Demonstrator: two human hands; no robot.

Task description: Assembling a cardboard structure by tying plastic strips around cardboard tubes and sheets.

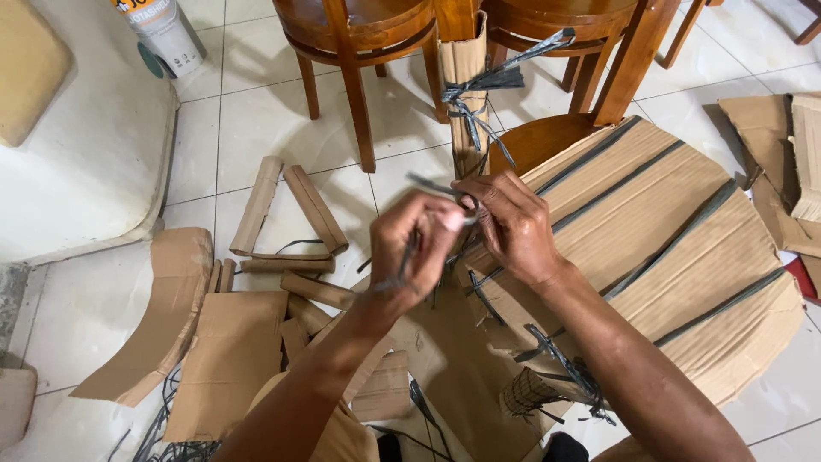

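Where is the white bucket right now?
In the head view, the white bucket stands on the tiled floor at the top left, left of the wooden chairs and far from both hands.

My left grip and right grip pinch a dark plastic strap between them, above a round cardboard-wrapped piece. Cardboard scraps lie on the tiled floor.

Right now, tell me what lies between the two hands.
In the head view, a thin dark strap bridges the left hand and right hand, pinched by both.
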